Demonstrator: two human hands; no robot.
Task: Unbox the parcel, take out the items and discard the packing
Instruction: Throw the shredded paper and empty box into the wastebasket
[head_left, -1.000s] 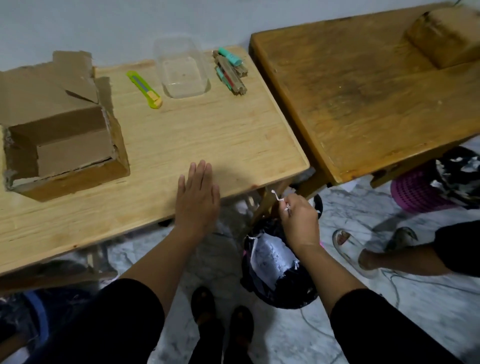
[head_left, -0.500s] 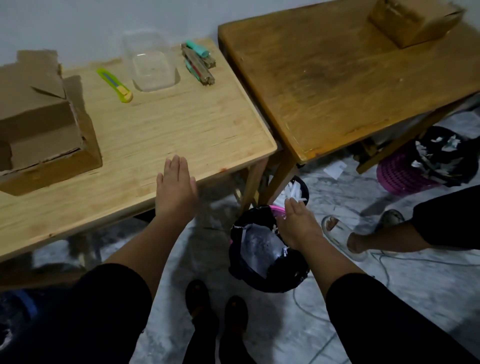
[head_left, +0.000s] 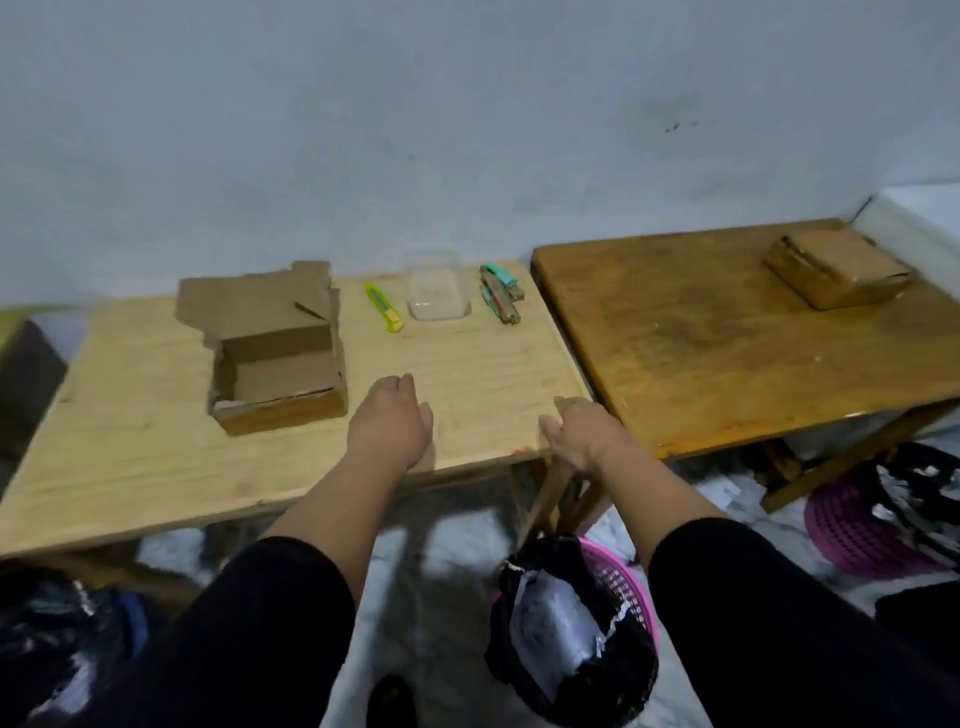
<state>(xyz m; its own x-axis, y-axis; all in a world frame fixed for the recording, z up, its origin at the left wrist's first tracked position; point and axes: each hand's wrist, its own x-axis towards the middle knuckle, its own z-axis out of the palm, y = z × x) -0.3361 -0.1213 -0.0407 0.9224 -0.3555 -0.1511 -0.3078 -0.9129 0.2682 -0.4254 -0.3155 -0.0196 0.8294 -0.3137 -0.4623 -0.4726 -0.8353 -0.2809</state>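
Note:
An opened cardboard box (head_left: 275, 358) with its flaps up sits on the light wooden table (head_left: 130, 426); its inside looks bare. Behind it lie a green-yellow box cutter (head_left: 383, 307), a clear plastic container (head_left: 437, 285) and a bundle of stick-like items (head_left: 500, 292). My left hand (head_left: 390, 422) hovers over the table's front part, fingers loosely curled, holding nothing. My right hand (head_left: 581, 432) is at the table's front right corner, fingers curled, nothing visible in it. A black-lined pink bin (head_left: 571, 629) with packing scraps stands on the floor below my right arm.
A darker wooden table (head_left: 727, 353) adjoins on the right with a closed taped parcel (head_left: 836, 267) on it. A second pink basket (head_left: 857, 525) with black-and-white scraps is under that table. Dark bags lie at the lower left. A wall stands behind both tables.
My right hand has risen from the bin to the table corner, the white scrap no longer in it. My left hand lifted and curled. The view tilted upward.

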